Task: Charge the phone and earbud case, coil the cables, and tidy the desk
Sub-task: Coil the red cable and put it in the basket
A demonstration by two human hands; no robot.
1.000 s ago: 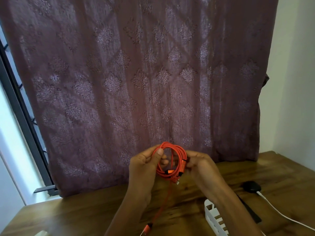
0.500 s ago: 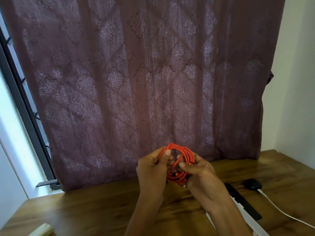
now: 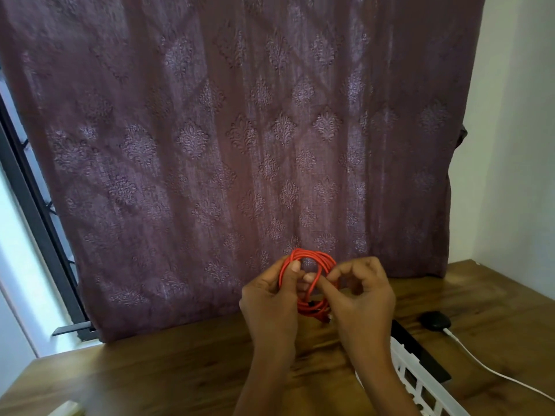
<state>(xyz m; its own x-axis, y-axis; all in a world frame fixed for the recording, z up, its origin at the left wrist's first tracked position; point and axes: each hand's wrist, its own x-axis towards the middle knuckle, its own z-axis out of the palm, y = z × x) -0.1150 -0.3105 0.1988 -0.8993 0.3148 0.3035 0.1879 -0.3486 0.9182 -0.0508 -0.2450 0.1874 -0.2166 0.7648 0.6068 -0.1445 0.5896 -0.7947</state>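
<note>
An orange cable [image 3: 312,256], wound into a small coil, is held up above the wooden desk [image 3: 180,364] in front of the curtain. My left hand [image 3: 270,298] pinches the coil's left side with thumb and fingers. My right hand [image 3: 363,295] holds the right side, its index finger poking through the loops. The cable's plug ends are tucked low in the coil between my hands. To the right on the desk lies a black earbud case [image 3: 435,320] with a white cable [image 3: 492,370] running from it. A black phone [image 3: 420,352] lies beside a white basket.
A white slotted plastic basket [image 3: 417,382] sits at the lower right, partly under my right forearm. A maroon patterned curtain [image 3: 240,145] hangs right behind the desk. A window frame [image 3: 33,223] is at left, a white wall at right. A pale object [image 3: 67,408] peeks in at the bottom left edge.
The loose cable tail that hung down a second ago is now gathered into the coil. Both hands stayed on the coil while my fingers shifted around it.
</note>
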